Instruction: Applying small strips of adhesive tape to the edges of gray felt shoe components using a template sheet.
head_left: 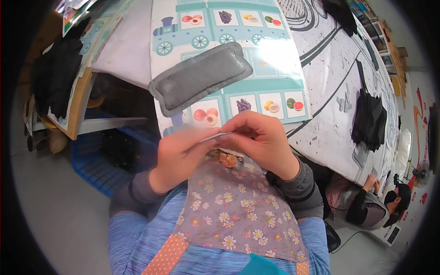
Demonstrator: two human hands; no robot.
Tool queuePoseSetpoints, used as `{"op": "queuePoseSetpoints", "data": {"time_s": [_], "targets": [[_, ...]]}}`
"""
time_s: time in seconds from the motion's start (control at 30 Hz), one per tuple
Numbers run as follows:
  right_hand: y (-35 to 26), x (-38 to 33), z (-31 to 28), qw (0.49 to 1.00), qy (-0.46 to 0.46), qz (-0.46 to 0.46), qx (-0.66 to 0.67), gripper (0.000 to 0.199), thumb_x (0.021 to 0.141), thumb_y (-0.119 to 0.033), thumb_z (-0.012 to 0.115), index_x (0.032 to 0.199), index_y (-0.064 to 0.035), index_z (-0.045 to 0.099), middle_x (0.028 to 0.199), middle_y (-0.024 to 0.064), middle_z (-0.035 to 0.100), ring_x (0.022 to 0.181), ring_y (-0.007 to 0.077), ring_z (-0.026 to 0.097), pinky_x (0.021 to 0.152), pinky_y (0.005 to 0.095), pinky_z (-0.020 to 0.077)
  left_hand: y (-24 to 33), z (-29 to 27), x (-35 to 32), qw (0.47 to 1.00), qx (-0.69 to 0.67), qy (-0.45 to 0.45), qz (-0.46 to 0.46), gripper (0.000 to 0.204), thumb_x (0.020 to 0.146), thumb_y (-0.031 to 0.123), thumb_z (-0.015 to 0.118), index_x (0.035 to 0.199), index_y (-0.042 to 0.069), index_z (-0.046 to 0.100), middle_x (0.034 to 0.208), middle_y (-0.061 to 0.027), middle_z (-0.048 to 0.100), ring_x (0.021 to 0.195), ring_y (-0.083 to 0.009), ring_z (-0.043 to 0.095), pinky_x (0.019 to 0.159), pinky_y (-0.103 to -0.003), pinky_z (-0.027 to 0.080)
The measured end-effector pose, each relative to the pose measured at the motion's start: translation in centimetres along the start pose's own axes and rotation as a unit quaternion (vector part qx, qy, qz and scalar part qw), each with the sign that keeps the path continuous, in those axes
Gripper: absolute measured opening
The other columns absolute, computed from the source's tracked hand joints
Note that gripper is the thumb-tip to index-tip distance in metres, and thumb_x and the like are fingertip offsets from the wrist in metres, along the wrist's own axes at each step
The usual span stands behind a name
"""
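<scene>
Close in front of my apron, both hands meet over the table's near edge. My left hand [176, 156], slightly blurred, has its fingers closed on one end of a thin pale strip [215, 136]. The fingertips of my right hand [266, 140] pinch the strip's other end. What kind of piece it is cannot be made out, as the fingers cover most of it. Just beyond the hands lies a dark grey, padded oblong piece [201, 79] with a raised border. It rests at a slant, untouched, on a sheet printed with fruit and train pictures [279, 98].
A black bundle of fabric [369, 119] lies on the marked white tabletop [321, 87] to the right. More black pieces [57, 73] hang at the far left. A blue crate [94, 160] stands below on the left. Another person [373, 208] sits at the lower right.
</scene>
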State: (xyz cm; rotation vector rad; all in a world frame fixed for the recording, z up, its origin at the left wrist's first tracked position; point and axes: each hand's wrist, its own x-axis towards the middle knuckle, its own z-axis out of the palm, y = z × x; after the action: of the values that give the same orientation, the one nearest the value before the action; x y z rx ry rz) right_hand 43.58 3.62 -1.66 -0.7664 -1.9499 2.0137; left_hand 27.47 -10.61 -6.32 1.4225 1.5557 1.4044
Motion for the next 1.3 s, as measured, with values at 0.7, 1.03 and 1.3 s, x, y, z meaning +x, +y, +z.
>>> {"op": "queuePoseSetpoints", "data": {"time_s": [0.7, 1.03, 1.3], "targets": [[1.6, 12.7, -12.2, 0.985, 0.062, 0.042, -0.157, 0.026, 0.093, -0.018, 0.069, 0.114, -0.0057, 0.059, 0.091, 0.0047, 0.071, 0.087, 0.0099, 0.065, 0.078, 0.0222, 0.0518, 1.6, -4.6, 10.6, 0.894, 0.371, -0.205, 0.143, 0.015, 0.088, 0.007, 0.064, 0.1, 0.0, 0.06, 0.116, -0.0142, 0.067, 0.114, -0.0332, 0.059, 0.091, -0.042, 0.048], [3.8, 14.0, -12.4, 0.983, 0.04, 0.013, -0.178, 0.021, 0.093, -0.014, 0.069, 0.095, -0.0077, 0.049, 0.084, 0.0023, 0.064, 0.077, 0.0081, 0.058, 0.072, 0.0219, 0.0482, -0.5, -3.3, 13.2, 0.852, 0.404, -0.249, 0.221, 0.017, 0.091, 0.012, 0.062, 0.09, -0.002, 0.054, 0.134, -0.0254, 0.054, 0.127, -0.0404, 0.05, 0.101, -0.045, 0.044], [4.3, 14.0, -12.3, 0.983, 0.051, -0.003, -0.175, 0.025, 0.087, -0.015, 0.074, 0.096, -0.0032, 0.054, 0.085, 0.0046, 0.061, 0.076, 0.0114, 0.06, 0.067, 0.0254, 0.0496, -1.1, -1.7, 14.2, 0.858, 0.374, -0.304, 0.179, 0.02, 0.093, 0.014, 0.062, 0.089, -0.004, 0.053, 0.131, -0.0271, 0.054, 0.128, -0.0409, 0.047, 0.101, -0.044, 0.045]]}}
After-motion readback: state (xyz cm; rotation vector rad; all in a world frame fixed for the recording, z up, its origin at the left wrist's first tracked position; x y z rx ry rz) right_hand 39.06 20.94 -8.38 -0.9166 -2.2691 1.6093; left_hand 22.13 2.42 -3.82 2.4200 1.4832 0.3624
